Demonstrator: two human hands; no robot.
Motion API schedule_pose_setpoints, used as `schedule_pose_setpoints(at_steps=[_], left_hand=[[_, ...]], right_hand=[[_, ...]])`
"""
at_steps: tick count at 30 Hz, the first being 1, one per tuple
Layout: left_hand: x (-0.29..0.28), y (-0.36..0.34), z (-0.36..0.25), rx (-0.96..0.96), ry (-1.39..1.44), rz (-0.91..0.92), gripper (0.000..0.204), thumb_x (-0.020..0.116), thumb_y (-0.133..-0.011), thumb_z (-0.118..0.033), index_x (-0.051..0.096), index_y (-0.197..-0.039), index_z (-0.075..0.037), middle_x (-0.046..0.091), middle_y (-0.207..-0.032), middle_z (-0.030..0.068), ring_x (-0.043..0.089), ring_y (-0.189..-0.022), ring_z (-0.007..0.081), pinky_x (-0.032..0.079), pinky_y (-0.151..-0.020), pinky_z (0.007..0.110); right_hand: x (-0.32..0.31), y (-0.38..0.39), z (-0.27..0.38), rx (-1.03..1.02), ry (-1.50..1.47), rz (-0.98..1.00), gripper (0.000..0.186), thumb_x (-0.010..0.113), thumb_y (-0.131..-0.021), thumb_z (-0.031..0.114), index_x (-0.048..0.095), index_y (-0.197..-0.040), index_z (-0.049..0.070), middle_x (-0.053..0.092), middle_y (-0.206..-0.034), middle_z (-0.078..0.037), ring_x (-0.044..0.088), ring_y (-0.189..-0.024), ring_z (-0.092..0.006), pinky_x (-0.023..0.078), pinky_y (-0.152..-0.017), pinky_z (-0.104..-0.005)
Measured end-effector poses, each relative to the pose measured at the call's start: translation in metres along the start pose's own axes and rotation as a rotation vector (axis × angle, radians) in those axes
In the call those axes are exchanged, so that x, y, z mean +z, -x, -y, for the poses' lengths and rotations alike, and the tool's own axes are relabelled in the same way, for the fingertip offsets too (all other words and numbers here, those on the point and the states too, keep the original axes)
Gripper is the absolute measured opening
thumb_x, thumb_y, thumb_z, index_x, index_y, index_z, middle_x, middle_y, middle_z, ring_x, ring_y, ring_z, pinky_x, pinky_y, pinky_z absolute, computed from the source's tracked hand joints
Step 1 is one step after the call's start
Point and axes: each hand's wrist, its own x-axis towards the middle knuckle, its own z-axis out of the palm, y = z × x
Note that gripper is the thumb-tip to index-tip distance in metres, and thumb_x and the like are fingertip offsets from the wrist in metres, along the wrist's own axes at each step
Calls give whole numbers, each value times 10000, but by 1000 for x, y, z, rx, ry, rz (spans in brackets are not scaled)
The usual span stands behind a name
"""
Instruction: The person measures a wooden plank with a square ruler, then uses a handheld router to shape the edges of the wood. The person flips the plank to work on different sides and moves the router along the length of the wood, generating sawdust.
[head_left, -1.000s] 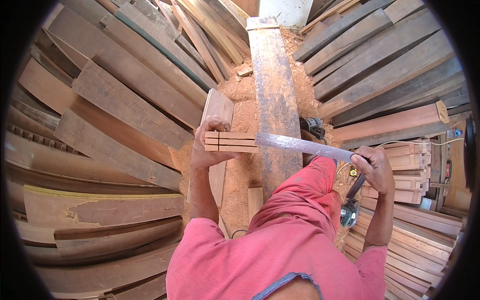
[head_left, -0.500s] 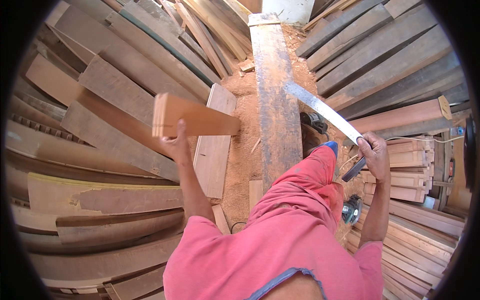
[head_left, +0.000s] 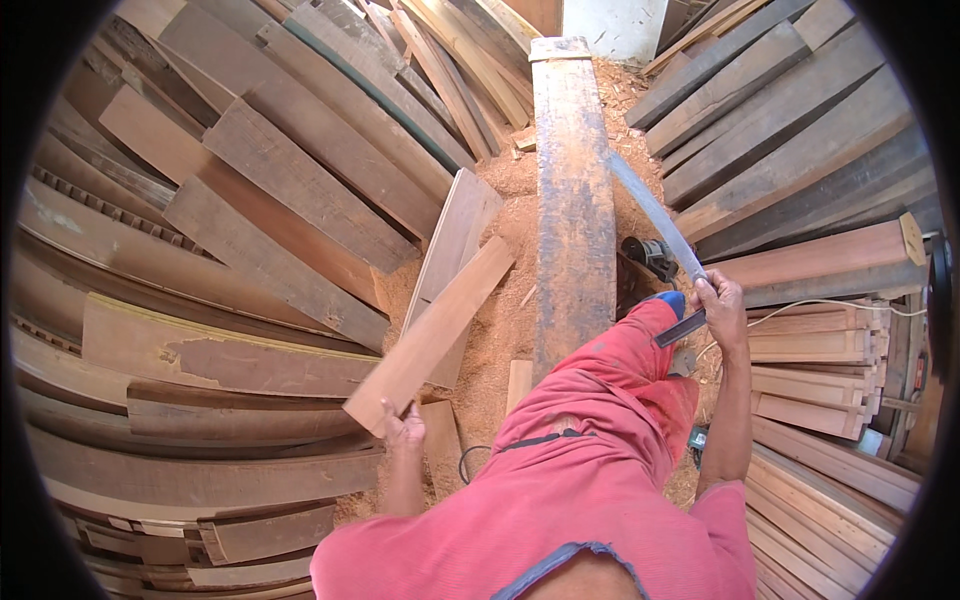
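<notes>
My left hand [head_left: 403,428] grips the lower end of a reddish-brown wooden board [head_left: 435,335], which slants up and away to the right. Another pale board [head_left: 462,222] lies on the sawdust behind it. In my right hand [head_left: 722,303] is a try square, held near the joint. Its long metal blade [head_left: 655,215] points up and left, with the tip at the right edge of a long worn plank [head_left: 575,210]. The dark stock [head_left: 680,330] of the square extends below my fingers, over my red-trousered leg.
Stacked weathered boards [head_left: 320,170] fan out on the left, and more dark boards [head_left: 770,130] on the right. A power tool [head_left: 650,257] sits right of the plank; a green one [head_left: 697,440] is partly hidden by my right arm. Bundled wood pieces [head_left: 805,385] and a pale cable [head_left: 850,305] lie at right.
My left hand has come down and nearer my body, and its board has swung from broadly level to a slant. The try square has shifted slightly; its tip no longer overlaps the plank's middle.
</notes>
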Motion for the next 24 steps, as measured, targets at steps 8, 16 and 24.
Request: schedule_pose_setpoints(at_steps=[8,16,24], left_hand=[[-23,-13,134,-707,-520,-64,690,620,-998,-568,483,-1408,-31,614,-1366,194,637,-1185,348,547,-995,504],[218,-1,242,454,-1508,818,601,669,-970,-455,544,-1256,58,668,-1180,273,671,-1089,392,525,-960,483],[332,124,321,916,-2123,785,926,617,-944,-510,233,-1629,-20,186,-1677,297,220,-1508,551,160,-1228,643]], right_hand=[[-44,26,-56,148,-25,-135,199,574,-1013,183,668,-948,20,630,-723,4,564,-645,-76,469,-615,-273],[-59,61,-152,351,-284,-475,258,560,-952,90,642,-1186,21,695,-886,-57,633,-686,-115,529,-612,-273],[-102,123,-210,849,32,-596,251,580,-923,79,723,-1114,0,758,-930,-151,725,-770,-205,583,-693,-346]])
